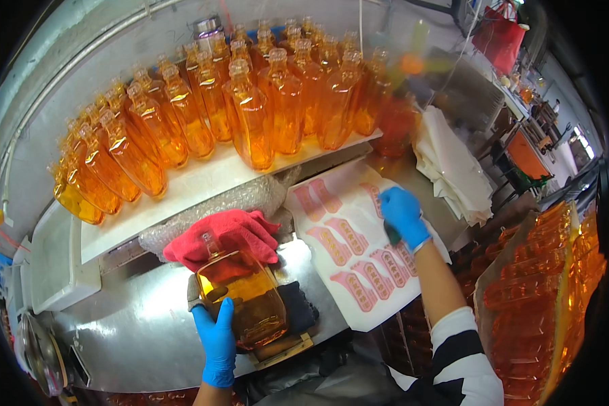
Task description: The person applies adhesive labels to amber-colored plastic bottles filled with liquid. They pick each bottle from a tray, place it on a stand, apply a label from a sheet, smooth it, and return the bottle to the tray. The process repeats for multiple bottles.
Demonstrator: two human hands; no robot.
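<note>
A flat, square-shouldered glass bottle of amber liquid (240, 298) is laid on its side in a low wooden cradle (284, 346) on the steel worktop (135, 331). Its long axis runs away from the person, with the neck buried under a crumpled red cloth (227, 233). The blue-gloved left hand (216, 338) is pressed flat along the bottle's near left edge, fingers extended rather than closed around it. The blue-gloved right hand (402, 216) is well apart to the right, curled over a white backing sheet of pink-red labels (358, 250); what is pinched there cannot be told. The bottle thus lies to the left of that hand and nearer the person, the left hand being much closer. A shelf behind carries rows of upright amber-filled bottles (250, 108).
</note>
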